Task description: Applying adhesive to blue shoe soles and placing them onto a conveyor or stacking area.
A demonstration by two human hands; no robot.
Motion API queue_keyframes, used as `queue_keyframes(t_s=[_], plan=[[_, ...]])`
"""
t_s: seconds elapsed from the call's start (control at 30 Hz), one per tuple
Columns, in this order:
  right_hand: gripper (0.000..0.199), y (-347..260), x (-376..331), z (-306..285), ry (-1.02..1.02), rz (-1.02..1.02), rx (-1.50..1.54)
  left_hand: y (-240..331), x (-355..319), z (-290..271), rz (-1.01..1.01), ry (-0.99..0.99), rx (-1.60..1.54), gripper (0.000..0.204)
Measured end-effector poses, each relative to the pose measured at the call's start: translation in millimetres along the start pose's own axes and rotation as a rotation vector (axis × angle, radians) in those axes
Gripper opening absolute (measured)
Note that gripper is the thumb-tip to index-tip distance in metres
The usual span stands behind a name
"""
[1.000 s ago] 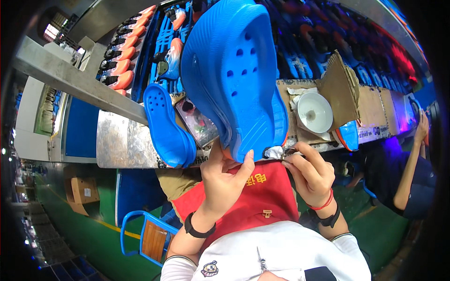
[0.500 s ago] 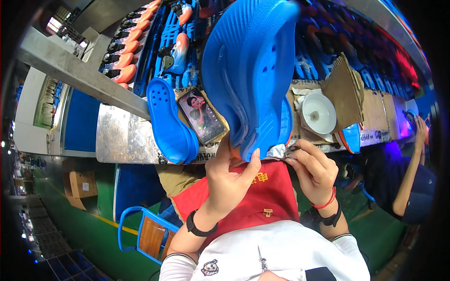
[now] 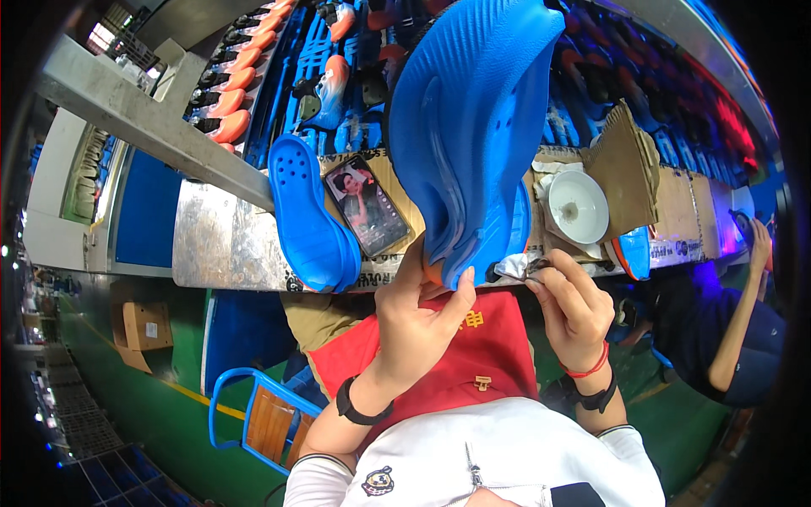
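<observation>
- The left hand (image 3: 420, 314) gripped the heel end of a big blue clog (image 3: 469, 127), thumb and fingers closed around its lower edge, and held it upright above the wrist.
- Compared with a second before, the clog had turned: earlier its top with the round vent holes faced the camera, and now the ribbed sole faced it, with the toe raised higher toward the top of the view.
- The left hand had shifted a little upward and rightward with the clog; its thumb now lay across the sole's edge.
- The right hand (image 3: 574, 308) pinched a crumpled grey rag (image 3: 515, 268) between thumb and forefingers, fingers drawn close together, the rag touching the clog's heel just beside the left thumb. Its place had hardly changed across the frames.
- A second blue clog (image 3: 308, 215) lay sole-side down on the workbench (image 3: 215, 245), left of the left hand, as before.
- A phone (image 3: 368, 205) with a lit screen rested between that clog and the held one; more of it showed now than a second earlier, when the held clog covered part of it.
- A white bowl (image 3: 578, 206) and a piece of cardboard (image 3: 627, 169) sat above the right hand, unmoved.
- Another person's arm (image 3: 743, 313) stayed far off to the right of the right hand.
</observation>
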State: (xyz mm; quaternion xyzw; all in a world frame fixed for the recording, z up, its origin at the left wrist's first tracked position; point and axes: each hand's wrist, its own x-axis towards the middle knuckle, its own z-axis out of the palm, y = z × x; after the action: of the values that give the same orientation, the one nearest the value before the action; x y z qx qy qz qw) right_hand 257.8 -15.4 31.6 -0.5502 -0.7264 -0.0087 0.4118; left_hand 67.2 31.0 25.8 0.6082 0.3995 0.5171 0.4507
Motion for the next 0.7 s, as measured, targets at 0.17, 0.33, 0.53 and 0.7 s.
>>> queue_keyframes(t_s=[0.17, 0.33, 0.53, 0.7], plan=[[0.023, -0.1, -1.3, -2.3, 0.023, 0.014, -0.015, -0.4, -0.2, 0.3, -0.030, -0.014, -0.014, 0.045], [0.022, -0.5, -2.3, -5.3, 0.017, 0.012, -0.030, -0.4, -0.9, -0.2, -0.020, -0.024, -0.013, 0.044], [0.021, 0.8, -3.1, -5.9, 0.048, 0.018, -0.043, 2.1, 1.5, -1.1, -0.008, -0.015, -0.003, 0.046], [0.019, 4.2, -6.9, -16.8, 0.120, 0.086, -0.044, 0.1, 3.9, -3.4, -0.032, 0.006, 0.033, 0.043]])
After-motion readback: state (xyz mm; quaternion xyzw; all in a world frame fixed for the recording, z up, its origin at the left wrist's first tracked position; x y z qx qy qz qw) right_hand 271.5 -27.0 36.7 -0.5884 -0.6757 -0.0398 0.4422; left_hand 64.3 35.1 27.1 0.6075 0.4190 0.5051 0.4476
